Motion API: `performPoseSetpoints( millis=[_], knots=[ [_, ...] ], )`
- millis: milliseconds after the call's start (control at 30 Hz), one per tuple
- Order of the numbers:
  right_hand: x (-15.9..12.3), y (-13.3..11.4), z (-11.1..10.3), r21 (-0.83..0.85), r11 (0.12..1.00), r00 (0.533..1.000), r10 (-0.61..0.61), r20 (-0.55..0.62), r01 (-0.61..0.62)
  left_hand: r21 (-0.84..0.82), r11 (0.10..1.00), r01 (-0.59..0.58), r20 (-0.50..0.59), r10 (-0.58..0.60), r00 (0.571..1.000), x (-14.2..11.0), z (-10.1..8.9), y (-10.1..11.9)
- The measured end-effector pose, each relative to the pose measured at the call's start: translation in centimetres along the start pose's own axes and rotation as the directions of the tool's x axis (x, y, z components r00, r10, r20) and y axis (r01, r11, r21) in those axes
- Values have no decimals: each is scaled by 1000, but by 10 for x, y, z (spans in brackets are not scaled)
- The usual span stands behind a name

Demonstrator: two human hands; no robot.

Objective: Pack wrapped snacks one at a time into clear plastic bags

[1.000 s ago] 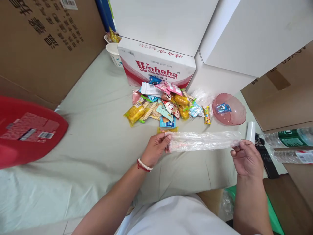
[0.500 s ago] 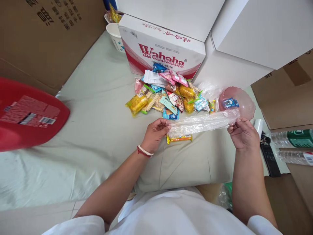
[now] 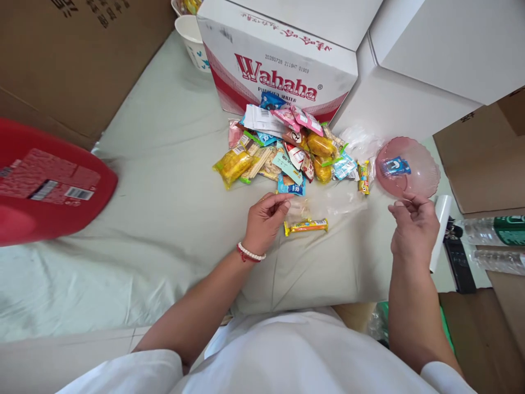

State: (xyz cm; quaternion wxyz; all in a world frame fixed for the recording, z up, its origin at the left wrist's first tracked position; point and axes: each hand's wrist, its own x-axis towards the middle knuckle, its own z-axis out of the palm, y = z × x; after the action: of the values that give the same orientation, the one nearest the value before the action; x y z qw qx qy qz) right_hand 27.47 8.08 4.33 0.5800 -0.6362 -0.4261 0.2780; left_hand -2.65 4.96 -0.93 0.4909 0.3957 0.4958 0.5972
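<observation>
A clear plastic bag (image 3: 336, 203), thin and hard to make out, spreads low over the cloth between my hands. My left hand (image 3: 264, 221), with beaded bracelets at the wrist, is closed in a pinch at the bag's left end. My right hand (image 3: 414, 224) has its thumb and fingers pinched together in front of the pink bowl (image 3: 429, 178); whatever lies between those fingertips is not visible. Just below the bag lies a yellow-orange wrapped snack bar (image 3: 306, 226). Behind it rises a pile of packaged snacks (image 3: 293, 158). A small blue packet (image 3: 396, 166) is in the bowl.
Behind the pile stands a white and red Wahaha carton (image 3: 279, 65), with a paper cup (image 3: 192, 41) beside it. A large red container (image 3: 53, 180) is at left. On the right are a white roll (image 3: 441, 232), a black object (image 3: 459, 265) and plastic bottles (image 3: 488, 232).
The plastic bag, stretched between both hands before, now lies lower and barely shows. Its right end has come away from my right hand. The view has shifted slightly.
</observation>
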Motion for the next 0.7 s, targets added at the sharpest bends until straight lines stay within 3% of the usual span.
performPoseSetpoints(
  millis=[67, 133, 167, 267, 500, 567, 700],
  knots=[
    [-23, -9, 9, -33, 997, 997, -77, -3, 77, 21, 1000, -22, -1, 22, 1000, -2, 0, 0],
    [-43, -19, 22, 4, 999, 987, 31, 157, -32, 38, 998, -45, 1, 45, 999, -3, 1, 0],
    [-52, -23, 30, 27, 989, 955, 132, 266, -144, 48, 997, -60, 4, 60, 998, -4, 1, 0],
    [-66, -30, 54, 13, 901, 788, 371, 491, -433, 82, 990, -115, 23, 114, 993, -7, 3, 1],
    [-63, -23, 95, -117, 721, 523, 595, 610, -683, 154, 943, -296, 137, 276, 951, -15, 6, 6],
    [-62, -20, 99, -112, 727, 519, 581, 627, -678, 161, 932, -326, 197, 293, 935, -18, 6, 5],
    [-64, -17, 99, -36, 757, 559, 513, 651, -652, 130, 932, -339, 327, 283, 902, -22, 8, 6]
  ],
)
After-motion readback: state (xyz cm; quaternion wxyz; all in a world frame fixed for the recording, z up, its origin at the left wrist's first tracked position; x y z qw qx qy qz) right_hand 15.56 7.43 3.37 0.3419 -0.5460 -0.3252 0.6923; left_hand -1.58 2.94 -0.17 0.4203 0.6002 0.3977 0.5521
